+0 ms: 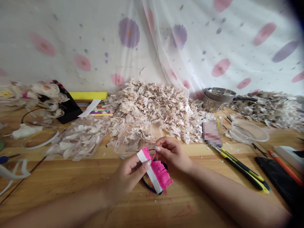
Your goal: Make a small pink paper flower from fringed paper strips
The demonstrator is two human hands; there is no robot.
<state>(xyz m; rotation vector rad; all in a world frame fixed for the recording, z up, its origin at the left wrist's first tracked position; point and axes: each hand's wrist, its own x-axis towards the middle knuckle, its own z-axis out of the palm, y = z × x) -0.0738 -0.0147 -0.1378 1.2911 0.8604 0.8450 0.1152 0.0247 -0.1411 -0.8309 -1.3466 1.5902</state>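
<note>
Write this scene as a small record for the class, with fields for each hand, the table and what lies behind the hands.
left hand: holds a pink-and-white fringed strip
right hand: pinches the strip's upper end
table: wooden
behind hands: plastic tray, heap of pale petals

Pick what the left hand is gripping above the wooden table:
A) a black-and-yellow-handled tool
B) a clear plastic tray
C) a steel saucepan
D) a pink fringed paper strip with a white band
D: the left hand closes on the pink fringed paper strip with a white band, its fingertips resting against the white band.
</note>
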